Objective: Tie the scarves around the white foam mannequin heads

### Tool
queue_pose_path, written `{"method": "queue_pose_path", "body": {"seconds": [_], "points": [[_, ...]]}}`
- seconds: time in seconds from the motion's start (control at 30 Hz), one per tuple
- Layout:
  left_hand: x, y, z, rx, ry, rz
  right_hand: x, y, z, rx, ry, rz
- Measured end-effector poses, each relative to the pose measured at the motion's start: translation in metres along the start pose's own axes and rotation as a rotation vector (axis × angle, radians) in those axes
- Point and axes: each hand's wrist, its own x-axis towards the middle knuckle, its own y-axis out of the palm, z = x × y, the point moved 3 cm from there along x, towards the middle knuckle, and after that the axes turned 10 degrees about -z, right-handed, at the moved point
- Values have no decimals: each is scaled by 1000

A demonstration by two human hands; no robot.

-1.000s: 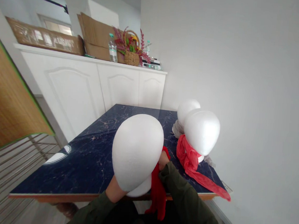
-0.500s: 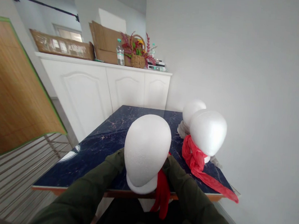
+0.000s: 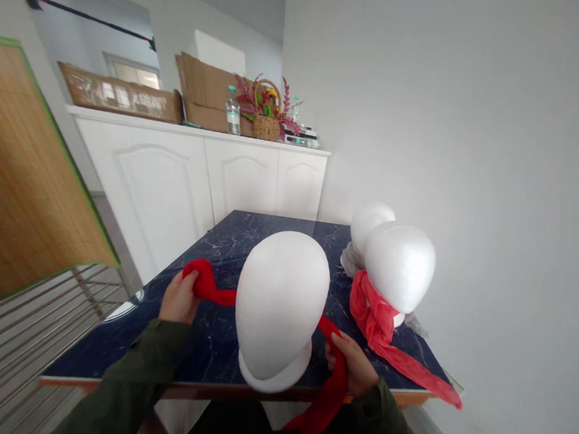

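Note:
A white foam head (image 3: 281, 303) stands upright at the front edge of the dark blue marbled table (image 3: 217, 238). A red scarf (image 3: 223, 297) passes around its far side, where the head hides the middle of it. To the left of the head, my left hand (image 3: 181, 297) grips one bunched part of the scarf. On the right, my right hand (image 3: 351, 362) holds the other part, and its loose end hangs down over the table edge.
Two more white foam heads stand at the table's right, the nearer one (image 3: 400, 266) with a coral scarf (image 3: 376, 324) around its neck. Behind are white cabinets (image 3: 157, 173) bearing cardboard boxes, bottles and a flower basket. A metal rack (image 3: 34, 331) is at left.
Both hands have come out from behind the foam head and moved apart, drawing the red scarf out to either side. The view has shifted slightly.

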Motion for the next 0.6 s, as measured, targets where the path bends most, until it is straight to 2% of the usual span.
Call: {"method": "queue_pose_path", "body": {"seconds": [0.07,0.17,0.23,0.3,0.4,0.47,0.53,0.6], "points": [[-21,-18,8,-93,-64,34,-19,1,-15,28,30,62],[-59,-35,21,-179,-134,75,-36,10,-35,33,19,92],[-80,-41,26,-142,-109,104,-39,18,-46,38,26,77],[-96,-43,26,-11,-22,175,-39,26,-52,25,38,56],[-111,-42,24,194,135,317,-36,34,-56,-49,15,10],[-116,-43,22,254,182,351,-34,36,-57,-86,-8,-7],[-119,-44,24,260,147,387,-34,36,-57,-97,-22,-10],[-126,-43,26,211,69,526,-36,35,-58,-90,-34,-18]]}}
